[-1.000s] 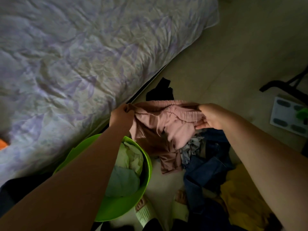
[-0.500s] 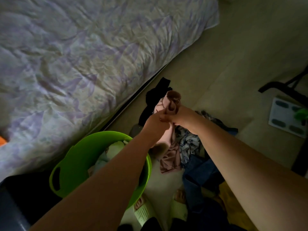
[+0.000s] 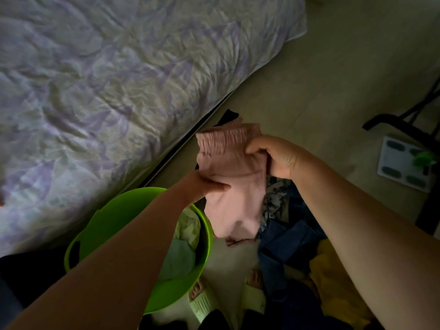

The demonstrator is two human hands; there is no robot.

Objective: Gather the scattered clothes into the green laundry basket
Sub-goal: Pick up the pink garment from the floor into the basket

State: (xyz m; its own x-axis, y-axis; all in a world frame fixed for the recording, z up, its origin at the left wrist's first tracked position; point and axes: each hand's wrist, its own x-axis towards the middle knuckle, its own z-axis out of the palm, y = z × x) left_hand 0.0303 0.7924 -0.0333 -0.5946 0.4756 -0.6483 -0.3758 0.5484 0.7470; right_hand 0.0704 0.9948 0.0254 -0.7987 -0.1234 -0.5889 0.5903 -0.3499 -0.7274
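Note:
Both of my hands hold pink shorts (image 3: pixel 234 186) folded in half, their elastic waistband on top. My left hand (image 3: pixel 204 185) pinches the left edge at mid height. My right hand (image 3: pixel 273 156) grips the upper right side near the waistband. The shorts hang just right of the green laundry basket (image 3: pixel 95 225), which sits on the floor by the bed and holds pale green clothes (image 3: pixel 183 248). Under the shorts lies a floor pile with a grey patterned garment (image 3: pixel 273 201), blue jeans (image 3: pixel 288 244) and a yellow garment (image 3: pixel 333 277).
A bed with a lilac leaf-print cover (image 3: pixel 107 91) fills the left side. A black garment (image 3: pixel 228 116) lies by the bed edge. A white scale (image 3: pixel 402 163) and a black stand leg (image 3: pixel 400 125) are at the right. My feet in pale slippers (image 3: pixel 202 303) stand below.
The shorts were stretched wide, then my hands met and folded them in half. Now my hands are apart again, holding the folded shorts flat, right of the basket.

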